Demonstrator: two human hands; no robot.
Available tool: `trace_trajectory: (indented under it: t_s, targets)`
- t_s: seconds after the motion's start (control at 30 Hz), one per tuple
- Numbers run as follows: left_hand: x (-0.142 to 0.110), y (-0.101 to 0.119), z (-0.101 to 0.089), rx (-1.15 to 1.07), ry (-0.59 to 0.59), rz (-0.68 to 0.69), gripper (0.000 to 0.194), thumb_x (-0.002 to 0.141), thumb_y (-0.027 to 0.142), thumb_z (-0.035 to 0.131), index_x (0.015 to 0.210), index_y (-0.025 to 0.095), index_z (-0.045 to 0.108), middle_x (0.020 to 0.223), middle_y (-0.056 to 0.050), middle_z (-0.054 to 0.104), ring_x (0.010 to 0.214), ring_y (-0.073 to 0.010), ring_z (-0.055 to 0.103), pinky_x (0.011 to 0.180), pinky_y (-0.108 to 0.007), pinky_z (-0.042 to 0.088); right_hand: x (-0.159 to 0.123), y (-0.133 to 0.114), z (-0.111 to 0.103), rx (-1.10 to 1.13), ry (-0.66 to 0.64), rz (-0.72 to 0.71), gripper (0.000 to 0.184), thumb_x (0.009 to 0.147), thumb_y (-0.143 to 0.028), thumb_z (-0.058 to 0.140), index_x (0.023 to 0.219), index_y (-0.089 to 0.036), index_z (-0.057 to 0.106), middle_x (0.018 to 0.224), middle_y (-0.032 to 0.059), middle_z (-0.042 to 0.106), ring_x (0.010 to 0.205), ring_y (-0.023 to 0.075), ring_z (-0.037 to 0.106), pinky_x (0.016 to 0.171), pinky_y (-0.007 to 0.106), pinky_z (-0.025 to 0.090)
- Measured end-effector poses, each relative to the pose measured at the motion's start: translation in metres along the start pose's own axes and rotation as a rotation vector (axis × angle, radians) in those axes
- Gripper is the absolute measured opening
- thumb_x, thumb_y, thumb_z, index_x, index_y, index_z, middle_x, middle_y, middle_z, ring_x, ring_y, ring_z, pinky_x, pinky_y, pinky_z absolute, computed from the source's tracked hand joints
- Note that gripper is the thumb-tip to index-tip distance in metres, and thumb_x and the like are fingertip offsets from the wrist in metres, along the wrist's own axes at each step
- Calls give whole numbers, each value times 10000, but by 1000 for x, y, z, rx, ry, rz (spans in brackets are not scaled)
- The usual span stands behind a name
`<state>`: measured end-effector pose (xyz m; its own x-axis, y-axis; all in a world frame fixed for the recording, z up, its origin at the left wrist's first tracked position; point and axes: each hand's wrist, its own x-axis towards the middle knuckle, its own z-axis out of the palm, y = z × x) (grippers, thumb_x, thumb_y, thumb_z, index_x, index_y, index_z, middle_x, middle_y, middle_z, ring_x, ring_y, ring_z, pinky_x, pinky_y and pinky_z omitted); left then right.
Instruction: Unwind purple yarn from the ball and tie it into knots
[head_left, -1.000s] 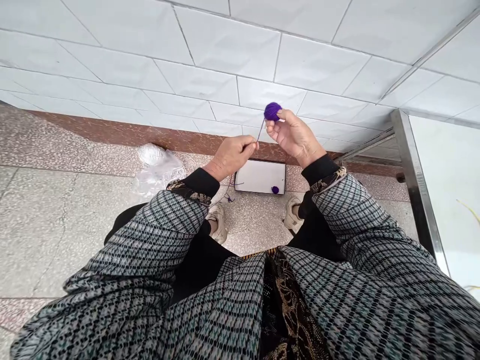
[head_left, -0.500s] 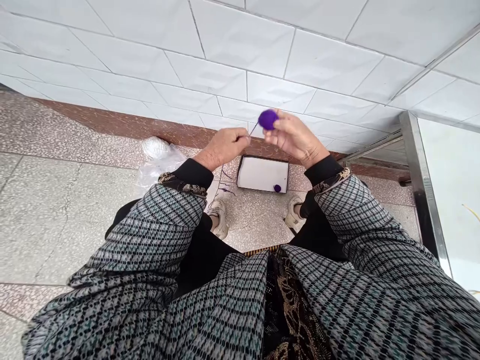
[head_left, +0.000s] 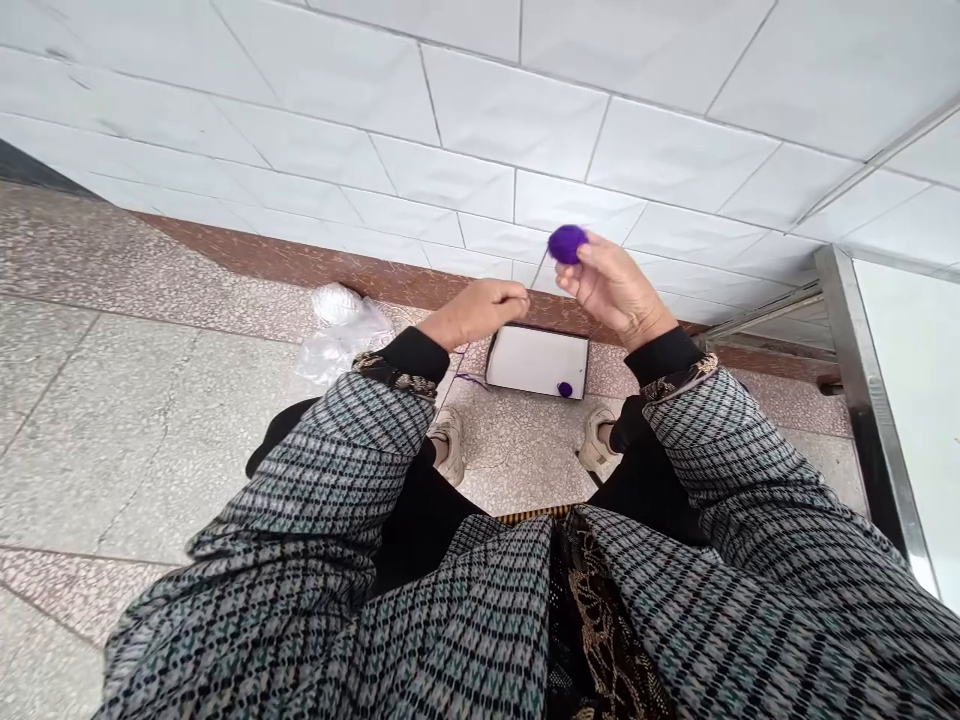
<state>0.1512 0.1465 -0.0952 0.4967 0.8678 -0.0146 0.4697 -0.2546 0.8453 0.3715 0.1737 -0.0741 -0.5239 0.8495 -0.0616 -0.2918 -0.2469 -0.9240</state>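
Observation:
My right hand (head_left: 611,290) holds a small purple yarn ball (head_left: 567,243) at its fingertips, raised in front of the tiled wall. My left hand (head_left: 480,310) is closed in a pinch on the purple yarn strand (head_left: 538,266) that runs up to the ball. More of the strand trails down from that hand to the floor (head_left: 469,378). Below the hands a shallow white box (head_left: 538,362) lies on the floor with a second, tiny purple ball (head_left: 564,389) in its near right corner.
A clear plastic bag with white material (head_left: 339,318) lies on the floor by the wall, left of the box. My two shoes (head_left: 451,443) rest on the speckled stone floor. A metal-framed panel (head_left: 870,390) stands at the right.
Both hands have shifted a little right in the view as the head turned. The left hand has dropped slightly below the ball, still pinching the strand.

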Motion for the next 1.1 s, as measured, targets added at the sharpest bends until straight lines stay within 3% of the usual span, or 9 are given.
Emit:
trace_trajectory:
  t_s: [0.07,0.13,0.27,0.37,0.63,0.8,0.93,1.0,1.1]
  targets:
    - [-1,8,5,-16,-124,74,220,875,278,532,687,175,580,686,0,573,682,-131,504,720,-296,415,5,6,-2,-64,93,-14,476,788,-343,903,1137,-236,598,845,-15,593,730,114,597,647,231,537]
    - [-4,16,5,-34,-158,106,218,870,275,541,682,175,590,664,2,556,658,-125,486,699,-293,406,5,11,-1,-227,86,72,404,785,-257,887,1087,-233,619,803,-18,591,704,119,568,592,227,501]
    - [-8,17,-9,-134,-97,40,174,822,276,570,687,177,617,630,-5,517,599,-117,434,619,-277,366,-7,6,10,-431,-287,298,337,737,-99,829,1013,-184,656,820,10,658,735,134,575,579,224,493]
    - [-4,8,-14,-228,-108,9,187,804,318,586,673,186,604,606,-10,469,557,-115,396,582,-280,353,-17,-6,13,-291,-420,240,327,746,-133,817,1026,-167,651,850,10,675,760,124,597,663,233,543]
    - [12,8,0,-468,-78,-3,174,771,345,613,739,182,667,584,-15,431,523,-119,359,544,-315,344,-44,-14,4,-10,-192,127,668,706,-525,892,1205,-172,621,910,23,633,742,124,564,610,241,486]
    - [10,7,3,-557,-196,-48,259,737,438,723,774,185,684,559,27,365,504,-95,276,514,-286,227,-48,-25,-18,52,-61,-74,602,696,-567,858,1089,-210,575,988,39,605,848,141,547,681,262,535]
    - [-6,-2,-29,-442,-211,-210,328,754,489,765,742,188,636,593,32,366,542,-91,264,538,-271,208,-48,-44,-47,143,125,-377,505,724,-537,815,1034,-243,545,1054,23,564,940,138,520,785,252,541]
    - [-24,-12,-58,-361,-212,-285,371,805,495,754,693,186,581,614,25,393,568,-92,282,551,-263,244,-50,-52,-54,198,210,-465,492,687,-501,842,1006,-256,560,1062,34,576,936,158,524,789,263,550]
    - [-68,-36,-107,-216,-126,-412,459,787,585,805,673,190,600,646,21,528,648,-113,421,654,-253,422,-57,-58,-55,297,306,-488,509,655,-475,866,1042,-274,604,1060,56,609,908,193,570,747,293,584]
